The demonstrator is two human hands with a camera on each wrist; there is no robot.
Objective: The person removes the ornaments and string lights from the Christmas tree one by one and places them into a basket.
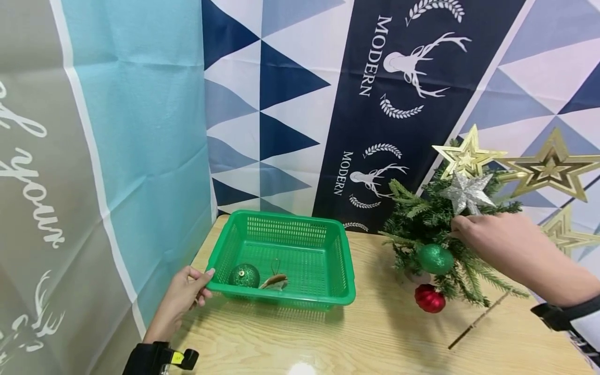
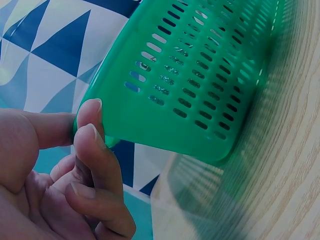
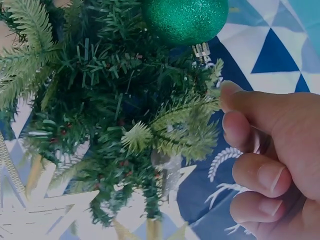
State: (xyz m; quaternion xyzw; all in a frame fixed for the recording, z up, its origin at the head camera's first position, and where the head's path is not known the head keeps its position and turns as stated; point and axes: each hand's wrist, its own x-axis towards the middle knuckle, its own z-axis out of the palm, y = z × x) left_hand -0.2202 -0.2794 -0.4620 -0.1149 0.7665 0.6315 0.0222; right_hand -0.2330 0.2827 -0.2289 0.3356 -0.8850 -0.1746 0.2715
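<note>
My left hand (image 1: 180, 294) pinches the near left corner of a green plastic basket (image 1: 300, 299) by its rim. In the basket lie a glittery green ball ornament (image 1: 244, 276) and a small brown-and-pale ornament (image 1: 275, 282) with a string loop. My right hand (image 1: 511, 247) is at a small artificial Christmas tree (image 1: 412, 219). In the right wrist view its thumb and forefinger pinch the tip of a green branch (image 3: 200, 110), the other fingers curled. A green ball (image 1: 436, 259) and a ribbed red ball (image 1: 429, 298) hang on the tree below this hand.
A silver star (image 1: 467, 194) and gold stars (image 1: 550, 165) stick out from the upper tree. One thin brown stick (image 1: 473, 324) juts over the wooden table (image 1: 262, 338) at the tree's front right. Patterned cloth (image 1: 286, 104) hangs behind and on the left.
</note>
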